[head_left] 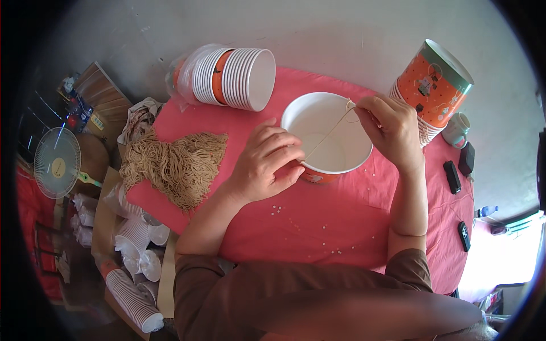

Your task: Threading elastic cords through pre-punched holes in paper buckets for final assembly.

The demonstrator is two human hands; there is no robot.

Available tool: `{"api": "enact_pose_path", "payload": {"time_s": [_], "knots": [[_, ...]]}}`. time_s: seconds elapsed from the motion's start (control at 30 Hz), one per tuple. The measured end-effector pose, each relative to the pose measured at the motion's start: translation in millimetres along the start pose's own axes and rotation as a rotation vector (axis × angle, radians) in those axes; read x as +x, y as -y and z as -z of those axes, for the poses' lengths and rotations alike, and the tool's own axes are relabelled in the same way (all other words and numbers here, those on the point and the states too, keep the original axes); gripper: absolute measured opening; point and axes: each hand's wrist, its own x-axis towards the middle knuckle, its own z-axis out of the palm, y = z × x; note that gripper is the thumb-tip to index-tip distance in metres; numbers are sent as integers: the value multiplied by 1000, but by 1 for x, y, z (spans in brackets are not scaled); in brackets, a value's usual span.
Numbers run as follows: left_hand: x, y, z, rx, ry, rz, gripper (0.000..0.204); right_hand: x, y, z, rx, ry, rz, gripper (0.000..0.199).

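Tan string (327, 133) pinched taut between both hands over white bucket (341, 165)

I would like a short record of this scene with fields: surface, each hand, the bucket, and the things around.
surface: pink cloth on a table
left hand: pinches the string low, at the bucket's near side
right hand: pinches the string at the rim's far side
bucket: white inside, upright, looks empty
string: taut across the opening
nearby: string pile, lying cup stack, tilted orange stack, small beads
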Motion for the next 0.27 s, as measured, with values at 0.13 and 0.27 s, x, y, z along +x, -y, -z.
{"api": "enact_pose_path", "payload": {"time_s": [0.13,0.27], "knots": [[-1,4,5,-23,77,79,32,0,3,1,7,-2,-14,10],[-4,7,2,-104,105,84,33,1,2,0,12,10,-23,10]]}}
